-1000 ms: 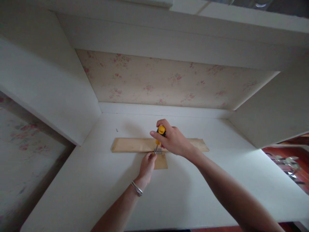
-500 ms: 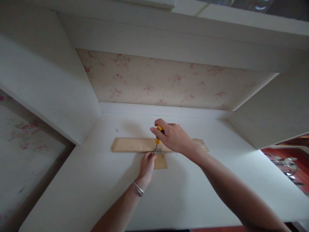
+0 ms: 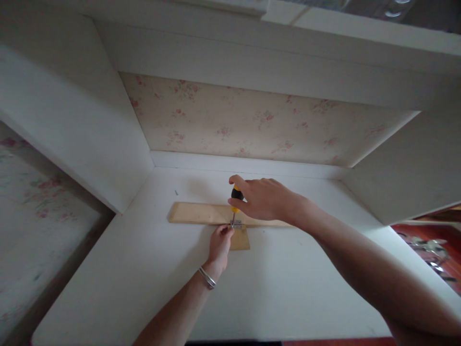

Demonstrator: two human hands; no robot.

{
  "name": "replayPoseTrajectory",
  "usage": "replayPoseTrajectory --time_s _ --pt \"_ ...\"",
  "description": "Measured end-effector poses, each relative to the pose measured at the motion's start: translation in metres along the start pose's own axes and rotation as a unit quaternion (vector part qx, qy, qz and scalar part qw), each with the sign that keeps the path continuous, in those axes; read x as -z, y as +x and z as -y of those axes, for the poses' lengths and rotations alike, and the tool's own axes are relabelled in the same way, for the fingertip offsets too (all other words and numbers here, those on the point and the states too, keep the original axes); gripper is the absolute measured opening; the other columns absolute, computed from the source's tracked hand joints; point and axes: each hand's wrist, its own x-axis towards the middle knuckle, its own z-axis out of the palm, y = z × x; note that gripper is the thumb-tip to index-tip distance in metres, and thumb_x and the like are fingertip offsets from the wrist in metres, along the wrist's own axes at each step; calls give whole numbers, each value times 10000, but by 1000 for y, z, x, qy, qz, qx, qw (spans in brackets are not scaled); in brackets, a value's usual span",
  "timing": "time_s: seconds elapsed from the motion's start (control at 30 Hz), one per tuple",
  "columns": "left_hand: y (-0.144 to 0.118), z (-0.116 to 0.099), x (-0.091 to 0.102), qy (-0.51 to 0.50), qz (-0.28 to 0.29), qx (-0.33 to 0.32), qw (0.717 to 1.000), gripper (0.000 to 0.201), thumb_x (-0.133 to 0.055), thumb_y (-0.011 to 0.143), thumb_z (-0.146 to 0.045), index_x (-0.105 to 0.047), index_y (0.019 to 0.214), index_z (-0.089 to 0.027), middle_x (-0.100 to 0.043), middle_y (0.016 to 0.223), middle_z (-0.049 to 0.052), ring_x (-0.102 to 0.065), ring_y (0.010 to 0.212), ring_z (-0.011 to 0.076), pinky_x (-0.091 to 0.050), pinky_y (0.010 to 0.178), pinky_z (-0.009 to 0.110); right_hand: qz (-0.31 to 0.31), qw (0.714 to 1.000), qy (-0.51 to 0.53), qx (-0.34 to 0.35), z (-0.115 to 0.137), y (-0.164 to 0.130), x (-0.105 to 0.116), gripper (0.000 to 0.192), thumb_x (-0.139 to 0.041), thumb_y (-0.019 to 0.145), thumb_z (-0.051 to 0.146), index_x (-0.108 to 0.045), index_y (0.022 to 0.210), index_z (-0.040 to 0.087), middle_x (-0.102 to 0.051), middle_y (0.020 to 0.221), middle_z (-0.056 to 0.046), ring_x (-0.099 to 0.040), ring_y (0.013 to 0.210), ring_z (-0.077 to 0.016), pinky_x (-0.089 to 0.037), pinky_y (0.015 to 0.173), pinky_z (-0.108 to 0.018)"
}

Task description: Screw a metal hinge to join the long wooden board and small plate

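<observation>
My right hand [image 3: 268, 199] is wrapped round the yellow and black handle of a screwdriver [image 3: 236, 194], held nearly upright. The shaft points down at a small metal hinge [image 3: 237, 223]. This hinge lies across the joint between a long wooden board [image 3: 198, 214] and a short wooden piece [image 3: 241, 240] on its near side. With a bracelet on the wrist, my left hand [image 3: 219, 246] pinches at the hinge's left edge beside the screwdriver tip. Whatever is between those fingertips is too small to make out. My right forearm covers the long board's right end.
A small screw-like piece [image 3: 176, 192] lies on the white tabletop [image 3: 288, 293] beyond the board. White panels [image 3: 72, 105] rise at left and right, and a shelf edge [image 3: 252, 53] overhangs the back. Shiny objects [image 3: 434, 250] sit lower, at far right.
My right hand has turned about the screwdriver, with the fingers laid flatter and more of the black grip showing. The left hand keeps its pinch at the hinge. The view has shifted slightly.
</observation>
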Motion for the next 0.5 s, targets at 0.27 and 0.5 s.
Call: replayPoseTrajectory --time_s 0.27,0.5 --pt "2 3 0 -2 -1 -6 1000 237 -619 673 -335 -686 788 -138 -637 743 23 -503 697 138 -348 640 234 29 999 -21 16 0 9 14 485 -352 851 566 -564 1081 196 -667 834 -149 -626 752 -305 -400 592 -364" --pt "2 1 0 -7 -6 -1 1000 206 -623 673 -309 -690 775 -143 -645 753 22 -514 718 141 -348 646 240 74 997 -17 11 -5 24 24 456 -461 795 576 -648 917 178 -661 811 -162 -625 758 -298 -400 591 -359"
